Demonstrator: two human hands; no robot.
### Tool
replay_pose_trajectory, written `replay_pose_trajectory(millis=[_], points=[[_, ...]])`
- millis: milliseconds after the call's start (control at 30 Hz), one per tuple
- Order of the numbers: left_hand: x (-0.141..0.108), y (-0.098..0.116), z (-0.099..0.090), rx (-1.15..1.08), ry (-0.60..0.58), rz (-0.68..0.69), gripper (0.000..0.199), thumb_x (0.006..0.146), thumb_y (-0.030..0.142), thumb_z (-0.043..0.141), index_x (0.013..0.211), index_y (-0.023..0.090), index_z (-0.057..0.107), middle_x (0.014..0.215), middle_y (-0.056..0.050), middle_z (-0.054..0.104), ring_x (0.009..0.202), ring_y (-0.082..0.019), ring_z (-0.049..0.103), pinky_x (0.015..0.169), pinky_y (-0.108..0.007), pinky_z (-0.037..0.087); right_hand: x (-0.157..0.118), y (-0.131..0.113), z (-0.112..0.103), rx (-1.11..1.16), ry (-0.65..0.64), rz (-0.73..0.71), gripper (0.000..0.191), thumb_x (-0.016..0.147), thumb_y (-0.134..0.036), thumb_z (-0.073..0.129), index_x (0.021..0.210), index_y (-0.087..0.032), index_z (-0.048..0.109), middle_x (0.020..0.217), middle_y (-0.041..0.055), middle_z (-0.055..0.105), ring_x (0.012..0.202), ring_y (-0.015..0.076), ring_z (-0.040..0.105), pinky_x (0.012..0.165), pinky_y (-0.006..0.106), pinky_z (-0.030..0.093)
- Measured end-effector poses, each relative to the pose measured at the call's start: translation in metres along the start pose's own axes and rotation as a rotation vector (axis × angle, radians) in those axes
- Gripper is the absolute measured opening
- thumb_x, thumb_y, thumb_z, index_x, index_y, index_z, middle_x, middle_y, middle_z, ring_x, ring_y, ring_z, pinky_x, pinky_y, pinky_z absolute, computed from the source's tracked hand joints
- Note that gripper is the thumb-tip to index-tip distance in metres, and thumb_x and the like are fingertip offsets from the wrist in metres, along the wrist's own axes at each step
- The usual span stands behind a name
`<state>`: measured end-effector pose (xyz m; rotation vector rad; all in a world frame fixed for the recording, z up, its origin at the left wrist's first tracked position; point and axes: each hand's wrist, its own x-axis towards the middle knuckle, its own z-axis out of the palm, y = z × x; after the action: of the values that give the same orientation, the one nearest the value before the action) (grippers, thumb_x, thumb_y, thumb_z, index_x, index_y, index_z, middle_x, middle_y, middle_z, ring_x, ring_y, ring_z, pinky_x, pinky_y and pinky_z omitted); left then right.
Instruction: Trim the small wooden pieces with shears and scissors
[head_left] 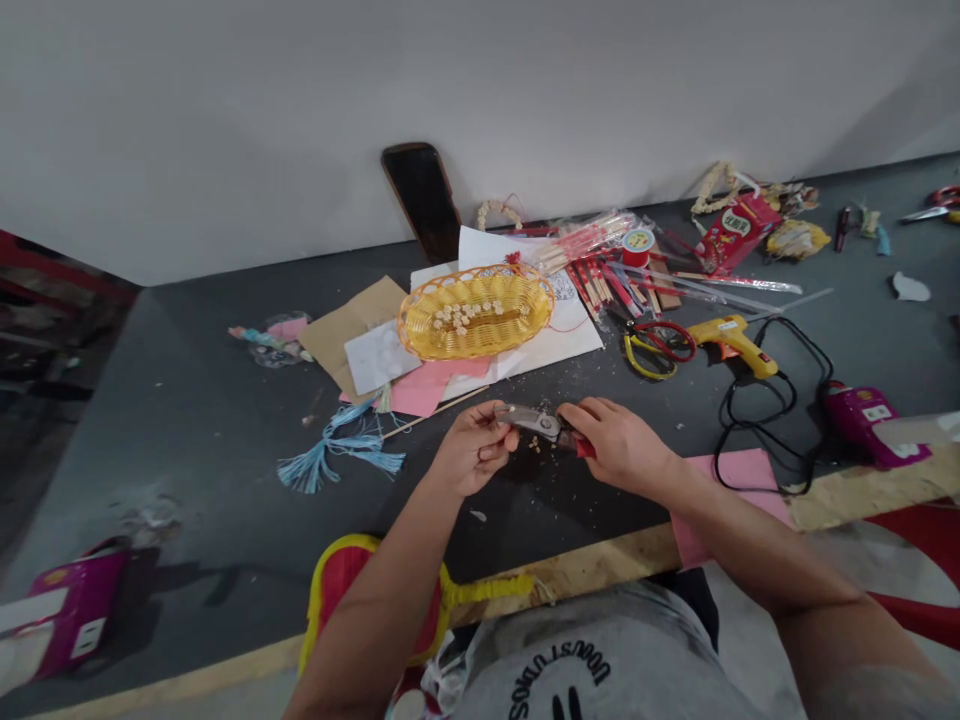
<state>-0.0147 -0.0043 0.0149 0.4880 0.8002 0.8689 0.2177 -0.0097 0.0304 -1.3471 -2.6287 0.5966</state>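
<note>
Left hand [476,450] at 9 o'clock of the pliers [536,422], forearm entering from 7 o'clock; its fingers are curled, thumb and forefinger brought together at the tool's tip; cannot tell what, if anything, sits between them. Right hand [619,440] at 3 o'clock, forearm entering from 4 o'clock, knuckles up; it is wrapped round the handles, of which a red part shows. Pliers lie level between the two hands, above the table [247,510], pivot visible, tip toward 9 o'clock; pale crumbs [534,444] on the table just below.

Containers, clock centred on the pliers: yellow basket [426,338] at 11 o'clock, holding a loose cluster of small pale beads [469,315]; red box [739,232] between 1 and 2 o'clock, contents hidden.

Writing: pale characters on the red box, too small to read surely; spool [637,247] at 1 o'clock and glue gun [733,345] at 2 o'clock bear labels, illegible; shirt [592,665] at 6 o'clock carries dark inverted lettering, "STUDIOS" legible.
</note>
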Motion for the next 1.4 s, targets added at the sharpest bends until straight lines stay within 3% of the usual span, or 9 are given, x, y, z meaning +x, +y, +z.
replay_pose_trajectory(millis=[267, 400, 600, 767, 1067, 1267, 1400], points=[[0.008, -0.011, 0.007, 0.367, 0.316, 0.405, 0.026, 0.069, 0.030, 0.080, 0.072, 0.016, 0.059, 0.055, 0.004, 0.059, 0.040, -0.004, 0.044, 0.041, -0.016, 0.033, 0.005, -0.009, -0.001, -0.076, -0.009, 0.100, 0.047, 0.088, -0.019, 0.051, 0.135, -0.017, 0.050, 0.118, 0.0115, 0.062, 0.105, 0.0257, 0.056, 0.092, 0.038, 0.045], [0.006, -0.008, 0.007, 0.333, 0.281, 0.324, 0.029, 0.067, 0.031, 0.080, 0.068, 0.016, 0.055, 0.056, 0.000, 0.065, 0.035, -0.003, 0.038, 0.037, -0.015, 0.027, 0.006, -0.006, -0.001, -0.091, -0.006, 0.072, 0.051, 0.089, -0.018, 0.050, 0.140, -0.017, 0.047, 0.123, 0.0120, 0.061, 0.108, 0.0270, 0.055, 0.092, 0.040, 0.045], [-0.002, 0.003, 0.008, 0.132, 0.070, 0.116, 0.039, 0.060, 0.028, 0.086, 0.069, 0.016, 0.050, 0.053, -0.001, 0.066, 0.031, 0.001, 0.028, 0.033, -0.010, 0.018, 0.004, 0.007, 0.000, -0.050, 0.037, -0.060, 0.059, 0.082, -0.012, 0.054, 0.141, -0.015, 0.048, 0.127, 0.0131, 0.061, 0.110, 0.0272, 0.054, 0.095, 0.042, 0.046], [-0.004, 0.005, 0.003, 0.020, -0.100, 0.058, 0.040, 0.063, 0.025, 0.087, 0.067, 0.015, 0.049, 0.053, -0.001, 0.065, 0.031, 0.002, 0.023, 0.030, -0.008, 0.018, 0.003, 0.012, 0.005, -0.012, 0.086, -0.128, 0.064, 0.074, -0.007, 0.055, 0.138, -0.014, 0.050, 0.124, 0.0132, 0.062, 0.108, 0.0263, 0.055, 0.095, 0.041, 0.047], [-0.001, 0.002, 0.008, 0.061, 0.047, 0.079, 0.041, 0.060, 0.029, 0.088, 0.072, 0.016, 0.051, 0.052, 0.000, 0.064, 0.031, 0.001, 0.027, 0.032, -0.010, 0.017, 0.002, 0.001, 0.003, -0.006, 0.042, -0.010, 0.042, 0.084, -0.010, 0.050, 0.125, -0.017, 0.056, 0.106, 0.0096, 0.064, 0.097, 0.0222, 0.058, 0.088, 0.034, 0.046], [0.003, -0.005, 0.014, 0.152, 0.181, 0.209, 0.043, 0.059, 0.035, 0.088, 0.071, 0.015, 0.052, 0.055, -0.003, 0.067, 0.035, -0.001, 0.034, 0.038, -0.012, 0.023, 0.003, -0.004, 0.003, -0.050, 0.026, 0.044, 0.039, 0.087, -0.012, 0.049, 0.125, -0.016, 0.056, 0.102, 0.0087, 0.063, 0.093, 0.0226, 0.057, 0.085, 0.034, 0.045], [0.002, -0.006, 0.015, 0.202, 0.203, 0.219, 0.044, 0.060, 0.041, 0.087, 0.069, 0.016, 0.052, 0.051, -0.001, 0.064, 0.034, -0.001, 0.031, 0.038, -0.014, 0.020, 0.002, -0.002, 0.001, -0.039, 0.004, 0.039, 0.038, 0.085, -0.009, 0.049, 0.122, -0.015, 0.057, 0.100, 0.0093, 0.063, 0.093, 0.0225, 0.058, 0.085, 0.034, 0.046]])
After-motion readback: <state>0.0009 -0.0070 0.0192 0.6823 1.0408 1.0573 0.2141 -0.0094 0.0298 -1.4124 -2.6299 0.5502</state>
